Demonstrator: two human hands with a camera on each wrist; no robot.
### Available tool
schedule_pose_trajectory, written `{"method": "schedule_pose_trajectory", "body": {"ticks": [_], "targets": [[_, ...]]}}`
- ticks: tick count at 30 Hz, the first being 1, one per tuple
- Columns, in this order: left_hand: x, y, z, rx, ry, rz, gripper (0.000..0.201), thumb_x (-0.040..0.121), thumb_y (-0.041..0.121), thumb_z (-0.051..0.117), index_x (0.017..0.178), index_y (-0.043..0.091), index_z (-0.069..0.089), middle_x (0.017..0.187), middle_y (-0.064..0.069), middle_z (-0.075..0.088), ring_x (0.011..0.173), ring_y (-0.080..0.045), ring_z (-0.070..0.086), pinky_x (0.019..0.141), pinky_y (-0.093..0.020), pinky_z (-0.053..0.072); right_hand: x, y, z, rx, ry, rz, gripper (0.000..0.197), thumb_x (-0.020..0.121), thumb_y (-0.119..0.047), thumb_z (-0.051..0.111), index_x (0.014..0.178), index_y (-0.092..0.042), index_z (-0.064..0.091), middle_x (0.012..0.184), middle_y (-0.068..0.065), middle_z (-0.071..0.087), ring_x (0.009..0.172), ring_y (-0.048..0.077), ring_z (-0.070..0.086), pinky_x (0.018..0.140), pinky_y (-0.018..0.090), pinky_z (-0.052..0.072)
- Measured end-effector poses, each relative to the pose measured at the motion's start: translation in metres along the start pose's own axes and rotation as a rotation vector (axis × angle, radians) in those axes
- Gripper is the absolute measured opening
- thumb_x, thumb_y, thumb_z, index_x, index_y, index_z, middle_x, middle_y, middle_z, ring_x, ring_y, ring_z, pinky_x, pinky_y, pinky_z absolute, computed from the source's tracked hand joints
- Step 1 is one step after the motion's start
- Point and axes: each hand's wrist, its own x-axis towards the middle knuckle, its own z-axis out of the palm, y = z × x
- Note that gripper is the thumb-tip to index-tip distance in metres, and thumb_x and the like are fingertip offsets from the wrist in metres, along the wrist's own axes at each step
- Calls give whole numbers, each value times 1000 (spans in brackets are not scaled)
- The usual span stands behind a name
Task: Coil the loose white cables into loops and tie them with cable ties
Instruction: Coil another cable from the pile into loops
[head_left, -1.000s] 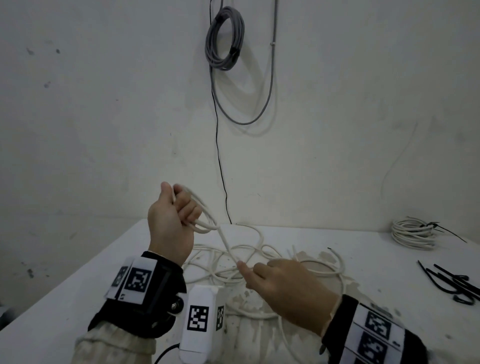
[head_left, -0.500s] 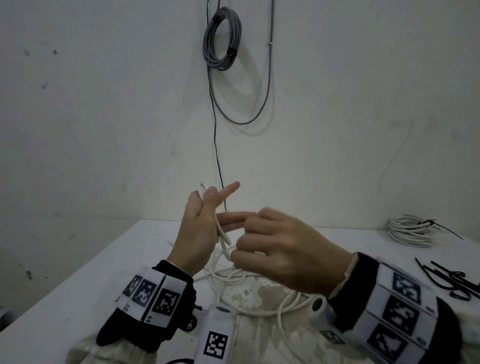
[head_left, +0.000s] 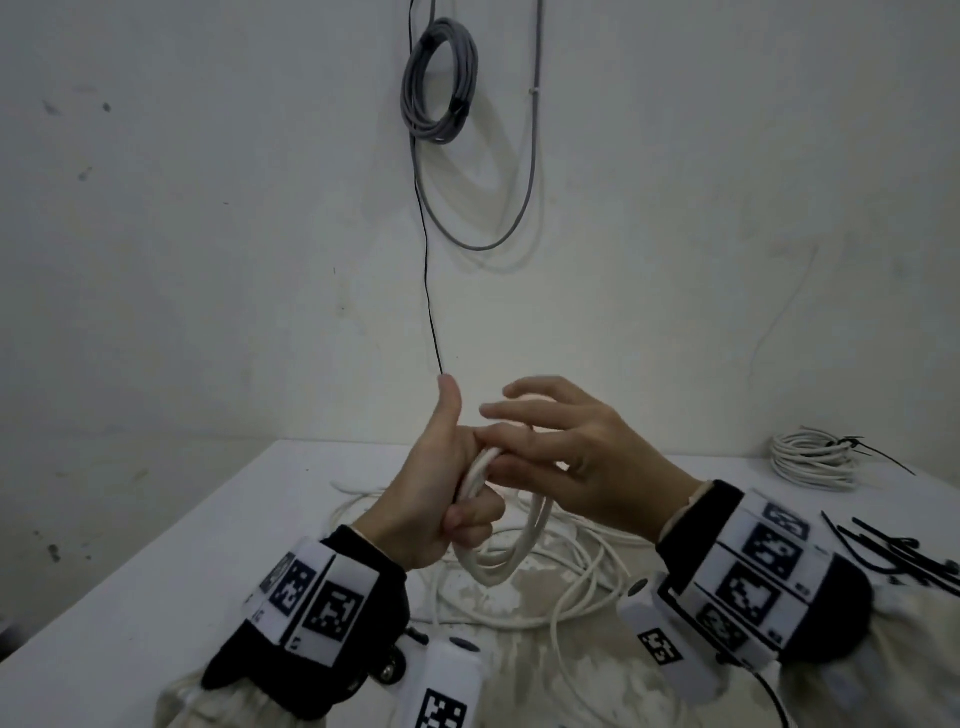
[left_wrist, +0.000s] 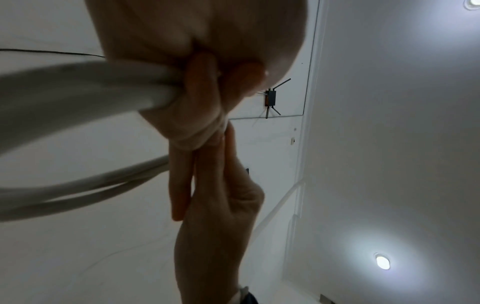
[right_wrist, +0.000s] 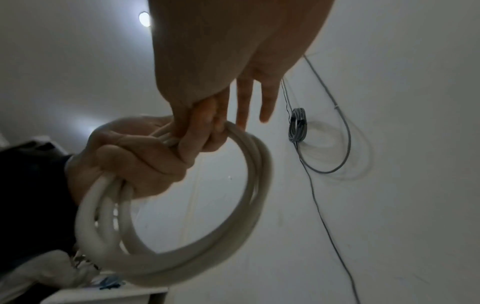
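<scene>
Two hands | left hand (head_left: 431, 488) fist grips white cable (head_left: 519, 545) | right hand (head_left: 576, 467) pinches it

A white table (head_left: 156, 561) stood against a pale wall, its top stained and scuffed near the middle. Loose white cable (head_left: 571, 582) sprawled across the centre of it in slack, overlapping turns. At the far right corner lay 1 coiled white bundle (head_left: 810, 462), already bound with a black tie whose tail stuck out to the right. Nearer along the right edge, well apart from the loose cable, lay several black cable ties (head_left: 883, 551) in a small heap.
</scene>
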Motion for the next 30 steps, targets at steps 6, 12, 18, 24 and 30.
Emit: {"method": "schedule_pose_trajectory", "body": {"ticks": [6,12,18,24,30], "targets": [[8,-2,2,157,-32,-152,72,81,73,14,76,10,48,48,3,43,26,-2,17,32,-8,12,-27,-2,5,-96,-58,41,35,99,-29,45,118,-2,55,73,10,56,55,21,52,51,32,50],[21,-1,10,209,-67,-191,68,83,70,22,75,6,46,80,-15,44,30,-7,27,35,-13,25,-42,-2,9,-351,-76,93,36,102,-28,32,108,1,52,65,8,51,50,19,44,44,30,44],[24,-4,9,371,126,17,58,88,59,34,91,8,61,71,-8,69,62,-19,63,72,-31,50,-52,7,-3,-403,153,294,29,95,-16,40,101,5,59,68,10,55,51,23,51,50,26,44],[25,-30,36,20,288,210,44,90,48,41,75,8,49,45,4,37,33,-9,32,35,-18,33,-53,2,6,-196,328,529,30,95,-20,41,101,1,61,67,5,57,54,17,53,55,28,44],[29,-35,38,24,421,449,37,93,33,48,65,8,48,39,9,26,33,-5,18,35,-13,16,-44,-15,-2,493,310,885,22,97,-31,41,90,-19,59,54,-12,41,51,12,34,52,36,33]]}}
